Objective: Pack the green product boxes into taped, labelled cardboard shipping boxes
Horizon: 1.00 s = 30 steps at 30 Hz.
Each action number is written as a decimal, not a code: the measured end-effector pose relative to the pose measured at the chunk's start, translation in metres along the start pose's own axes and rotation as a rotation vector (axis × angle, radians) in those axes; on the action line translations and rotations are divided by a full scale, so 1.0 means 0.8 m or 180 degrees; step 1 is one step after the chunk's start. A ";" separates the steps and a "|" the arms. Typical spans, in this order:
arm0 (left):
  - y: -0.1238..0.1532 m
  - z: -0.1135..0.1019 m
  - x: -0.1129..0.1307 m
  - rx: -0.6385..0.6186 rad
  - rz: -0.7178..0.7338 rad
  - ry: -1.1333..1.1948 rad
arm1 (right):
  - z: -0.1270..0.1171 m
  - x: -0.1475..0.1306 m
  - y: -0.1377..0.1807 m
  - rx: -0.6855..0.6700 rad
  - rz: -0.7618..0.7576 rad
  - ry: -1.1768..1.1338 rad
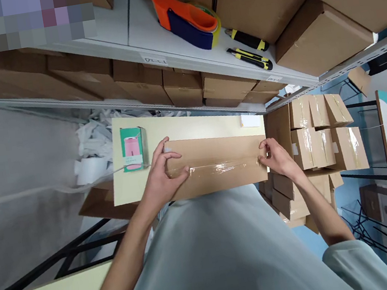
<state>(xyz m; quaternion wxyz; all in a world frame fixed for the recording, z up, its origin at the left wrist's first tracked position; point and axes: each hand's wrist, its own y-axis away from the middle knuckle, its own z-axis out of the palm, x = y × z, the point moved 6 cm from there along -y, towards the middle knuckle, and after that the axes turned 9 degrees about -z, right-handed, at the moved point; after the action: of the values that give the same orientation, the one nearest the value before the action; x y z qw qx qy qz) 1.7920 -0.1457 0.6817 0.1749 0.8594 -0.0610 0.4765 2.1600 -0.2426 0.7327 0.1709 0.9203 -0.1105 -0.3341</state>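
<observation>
A long brown cardboard box [217, 153] lies on the pale yellow table [191, 128], with a strip of clear tape [224, 166] along its middle seam. My left hand [164, 176] grips the box's left end, thumb and fingers curled around it. My right hand [276, 157] holds the right end, fingers pressed on the taped seam. A small green and pink product box [134, 148] stands just left of my left hand.
An orange and blue tape dispenser [188, 20] and two yellow-black utility knives [248, 48] lie on the white shelf [146, 30] above. Stacked taped cartons [324, 136] stand at the right. White packing paper [92, 141] lies at the table's left.
</observation>
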 end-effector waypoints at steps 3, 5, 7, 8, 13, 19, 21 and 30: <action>0.000 -0.003 0.000 -0.0064 -0.0069 0.0034 | 0.000 -0.002 -0.001 -0.0047 -0.0026 0.0085; 0.000 -0.007 -0.002 -0.0150 -0.0103 0.0102 | -0.001 -0.002 -0.001 -0.0128 -0.0074 -0.0021; 0.000 -0.009 -0.005 -0.0216 -0.0106 0.0169 | -0.002 -0.002 0.000 -0.0191 -0.0134 -0.0159; 0.001 -0.010 -0.006 -0.0225 -0.0101 0.0201 | -0.002 -0.002 0.001 -0.0196 -0.0157 -0.0205; 0.000 -0.005 -0.009 -0.0105 -0.0118 0.0196 | 0.001 0.000 0.000 -0.0139 -0.0126 -0.0201; 0.000 -0.005 -0.006 0.0149 0.0035 0.0178 | 0.009 -0.012 0.002 0.0085 -0.0126 0.0082; 0.001 -0.010 -0.006 0.0148 0.0014 0.0208 | 0.013 -0.023 0.008 0.0067 -0.0295 0.0137; -0.030 -0.044 0.047 0.0454 0.0184 -0.0409 | -0.043 -0.078 -0.010 0.0056 -0.0482 0.1583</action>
<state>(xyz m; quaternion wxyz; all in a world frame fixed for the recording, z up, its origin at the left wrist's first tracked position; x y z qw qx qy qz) 1.7907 -0.1088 0.7246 0.0951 0.8963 -0.0628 0.4285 2.1363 -0.2073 0.7908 0.1592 0.9813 0.0012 -0.1084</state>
